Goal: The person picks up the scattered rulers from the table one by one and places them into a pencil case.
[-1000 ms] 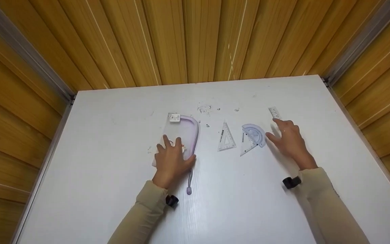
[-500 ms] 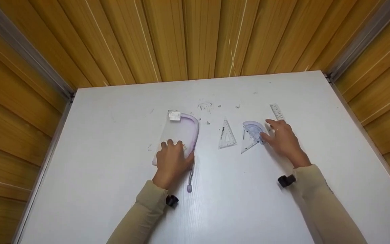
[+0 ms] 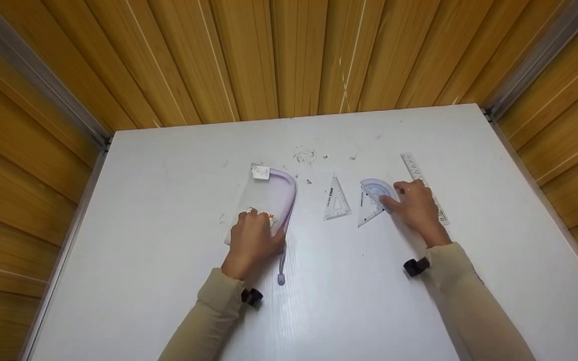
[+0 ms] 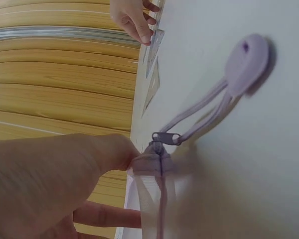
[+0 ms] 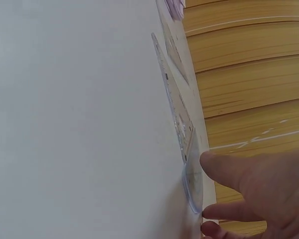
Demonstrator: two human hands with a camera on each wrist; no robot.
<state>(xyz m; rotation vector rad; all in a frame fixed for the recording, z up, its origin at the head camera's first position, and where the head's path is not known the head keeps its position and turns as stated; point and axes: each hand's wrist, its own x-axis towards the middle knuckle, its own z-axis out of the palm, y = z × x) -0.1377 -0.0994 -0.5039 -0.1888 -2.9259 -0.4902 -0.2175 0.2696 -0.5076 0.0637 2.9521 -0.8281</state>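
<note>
The left hand is gripping the lilac-trimmed pouch by its zipped edge on the white table, while the right hand is spreading thumb and fingers, ungripped, around the bluish protractor, which is overlapping a clear set square

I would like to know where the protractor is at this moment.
In the head view, the protractor lies on the right half of the table, overlapping one triangle ruler, with the right hand at its right edge.
</note>
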